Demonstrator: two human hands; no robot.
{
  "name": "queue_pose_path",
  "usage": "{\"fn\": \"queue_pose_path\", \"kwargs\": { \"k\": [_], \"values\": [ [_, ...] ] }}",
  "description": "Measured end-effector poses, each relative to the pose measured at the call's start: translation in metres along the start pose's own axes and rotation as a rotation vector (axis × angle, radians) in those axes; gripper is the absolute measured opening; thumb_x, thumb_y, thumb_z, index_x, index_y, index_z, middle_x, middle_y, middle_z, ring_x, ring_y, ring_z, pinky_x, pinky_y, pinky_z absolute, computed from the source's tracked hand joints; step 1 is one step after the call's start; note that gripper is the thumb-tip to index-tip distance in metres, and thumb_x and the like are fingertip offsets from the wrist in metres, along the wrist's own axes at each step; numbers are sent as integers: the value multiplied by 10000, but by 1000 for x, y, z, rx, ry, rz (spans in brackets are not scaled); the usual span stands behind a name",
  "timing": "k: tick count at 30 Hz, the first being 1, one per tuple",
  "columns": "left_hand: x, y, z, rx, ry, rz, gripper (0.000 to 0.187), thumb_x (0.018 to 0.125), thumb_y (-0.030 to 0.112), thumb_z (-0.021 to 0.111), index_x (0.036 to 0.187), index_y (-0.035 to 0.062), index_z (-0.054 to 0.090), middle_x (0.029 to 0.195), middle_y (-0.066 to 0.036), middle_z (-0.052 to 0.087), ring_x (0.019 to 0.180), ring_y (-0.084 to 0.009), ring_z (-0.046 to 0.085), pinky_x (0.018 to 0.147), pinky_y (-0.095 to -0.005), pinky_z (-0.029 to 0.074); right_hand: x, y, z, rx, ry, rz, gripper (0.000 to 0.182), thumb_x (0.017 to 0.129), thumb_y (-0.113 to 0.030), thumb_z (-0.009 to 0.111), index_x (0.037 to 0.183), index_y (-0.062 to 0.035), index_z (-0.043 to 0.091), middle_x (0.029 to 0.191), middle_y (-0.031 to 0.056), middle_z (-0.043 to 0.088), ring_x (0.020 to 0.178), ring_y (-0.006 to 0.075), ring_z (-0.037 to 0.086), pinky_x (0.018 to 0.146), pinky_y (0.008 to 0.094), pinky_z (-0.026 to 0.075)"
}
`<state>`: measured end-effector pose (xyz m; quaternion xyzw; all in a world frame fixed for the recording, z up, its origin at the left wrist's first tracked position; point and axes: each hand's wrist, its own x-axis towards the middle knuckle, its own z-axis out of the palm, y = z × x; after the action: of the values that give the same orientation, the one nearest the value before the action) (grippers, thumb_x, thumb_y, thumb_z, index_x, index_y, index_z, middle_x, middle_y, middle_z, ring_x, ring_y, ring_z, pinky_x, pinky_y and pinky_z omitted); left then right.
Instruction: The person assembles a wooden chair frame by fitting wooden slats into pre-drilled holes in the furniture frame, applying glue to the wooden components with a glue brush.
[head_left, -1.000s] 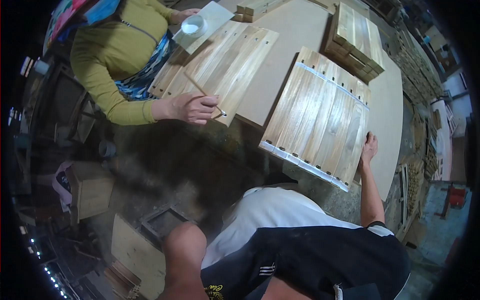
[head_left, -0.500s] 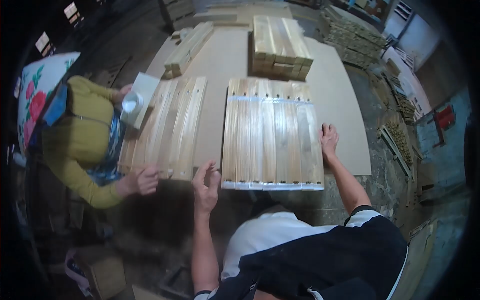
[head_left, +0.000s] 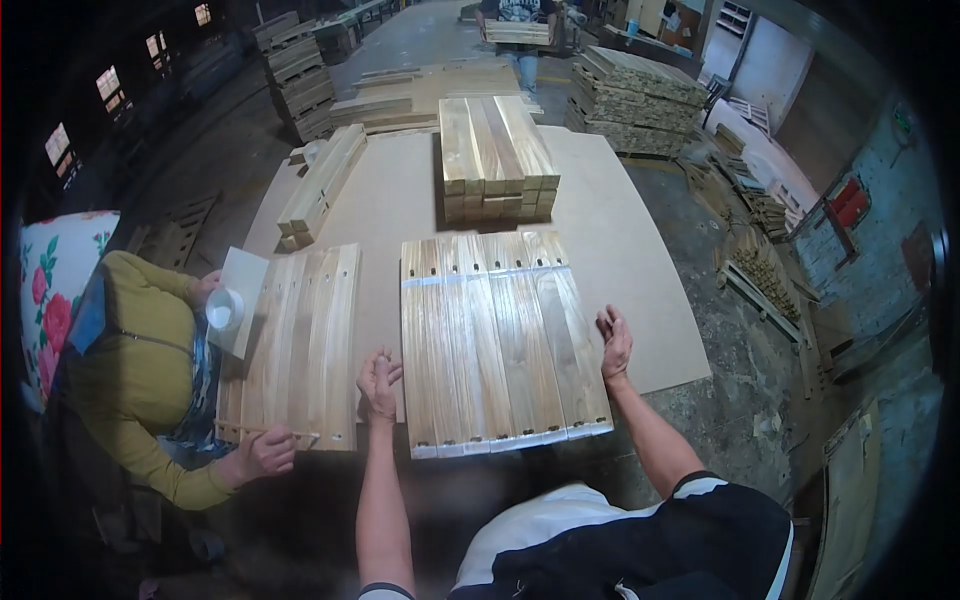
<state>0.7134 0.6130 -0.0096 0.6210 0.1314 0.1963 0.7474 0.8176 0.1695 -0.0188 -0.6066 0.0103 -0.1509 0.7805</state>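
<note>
A row of wooden slats (head_left: 497,350) lies edge to edge in front of me, with dark slots near both ends and a pale band across the far end. My left hand (head_left: 379,384) is beside its left edge, fingers loosely bent and holding nothing. On the opposite side, my right hand (head_left: 616,343) is held open just off the right edge, fingers pointing away from me. At my left, a person in a yellow top grips a thin stick (head_left: 290,432) over a second row of slats (head_left: 310,340), and holds a board (head_left: 240,322) with a white cup (head_left: 225,309).
A stack of thick wooden pieces (head_left: 497,150) stands beyond the slats on the brown board tabletop (head_left: 630,240). Long pieces (head_left: 325,187) lie to its left. Farther off, another person (head_left: 515,15) carries wood near a tall lumber pile (head_left: 635,100). Sticks (head_left: 765,265) are piled at right.
My view has tilted up, bringing the far person into sight. My left hand is now farther along the slats' left side; the slats sit slightly turned.
</note>
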Motion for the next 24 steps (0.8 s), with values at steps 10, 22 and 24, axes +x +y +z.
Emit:
{"fn": "queue_pose_path", "kwargs": {
  "k": [10,22,24],
  "values": [
    [3,-10,26,-41,-28,96,472,1023,286,503,1265,-118,539,1186,-171,636,1037,-216,635,952,-348,489,-2,8,4,35,-212,48,633,1047,-444,335,1427,57,408,1403,164,492,1328,257,448,1171,374,300],
    [-92,44,104,-402,-46,-308,676,959,241,551,1504,-51,277,1470,-142,449,1313,-199,468,1079,-323,378,76,-73,-44,-175,-375,660,625,1013,-289,431,1559,-105,188,1556,162,349,1319,234,463,1074,333,392],
    [-117,20,97,-215,117,-331,907,868,345,665,1532,-60,198,1501,-159,413,1316,-216,467,1073,-314,372,102,-42,-72,-220,-470,499,808,921,50,495,1583,-199,102,1569,173,334,1360,230,435,1091,338,385]
  ]
}}
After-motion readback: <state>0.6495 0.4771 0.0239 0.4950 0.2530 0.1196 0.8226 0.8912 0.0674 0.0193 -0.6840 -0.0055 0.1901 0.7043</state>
